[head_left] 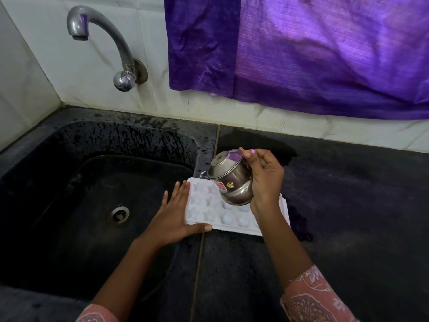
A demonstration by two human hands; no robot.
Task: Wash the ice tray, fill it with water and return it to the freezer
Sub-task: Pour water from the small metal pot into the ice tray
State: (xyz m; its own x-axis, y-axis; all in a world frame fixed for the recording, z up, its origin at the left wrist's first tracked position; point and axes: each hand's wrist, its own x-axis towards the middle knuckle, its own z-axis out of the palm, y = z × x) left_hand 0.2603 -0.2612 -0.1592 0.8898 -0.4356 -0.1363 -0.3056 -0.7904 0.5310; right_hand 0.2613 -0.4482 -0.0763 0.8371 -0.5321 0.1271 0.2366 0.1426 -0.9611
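I am on the filling step. The tray (204, 204) lies flat on the counter (348, 205) just to the right of the sink (139, 126), its left end at the sink's edge. My right hand (267, 180) is wrapped around a steel pot (232, 182), fingers curled on its far side and thumb at the rim. The pot is tipped toward the sink, over the tray's far corner. A thin thread of water seems to leave the lip into a cell there. My left hand (174, 212) holds nothing. Its fingers are straight and pressed flat against the tray's sink-side edge, with the thumb along the near edge, bracing it. The tap (102, 36) above the sink's far side looks dry.

I cannot tell how many cells hold water, as white on white hides the level. My guess is that the filling is partly done.

The next move calls for walking the pour from cell to cell away from the sink with a gentle tilt. Then I would set the pot down. The lift needs both hands and a level tray, or water will slop over the shallow walls on the way to the freezer.
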